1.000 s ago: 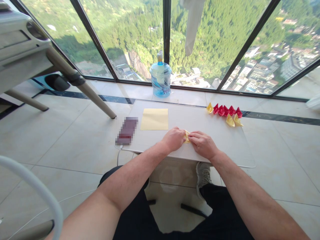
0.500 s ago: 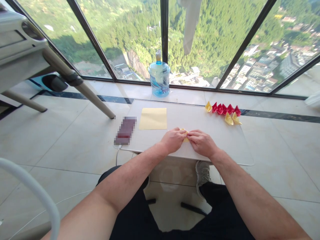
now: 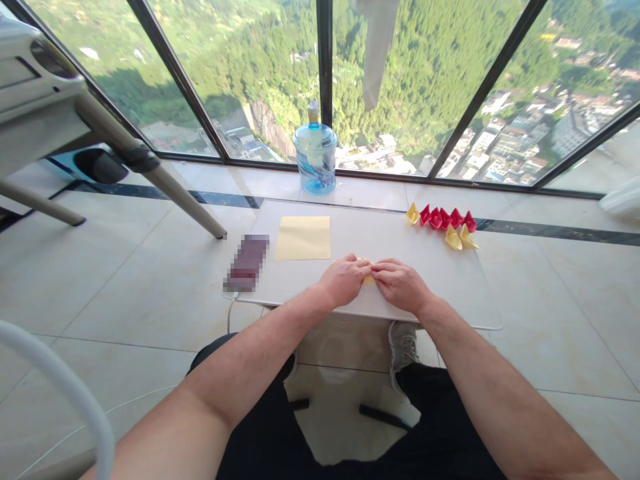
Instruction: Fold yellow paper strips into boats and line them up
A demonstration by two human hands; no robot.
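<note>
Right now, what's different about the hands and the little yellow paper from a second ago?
The left hand and right hand have brought their fingers closer together, covering more of the little yellow paper. Neither let go. The flat yellow sheet, red folded shapes and blue bottle stayed put.

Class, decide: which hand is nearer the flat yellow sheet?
Left. The left hand is close to the near right corner of the flat yellow sheet; the right hand is farther right.

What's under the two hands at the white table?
Yellow paper shows between the left hand and right hand, over the white table. The hands hide the rest, so its full shape can't be seen.
</note>
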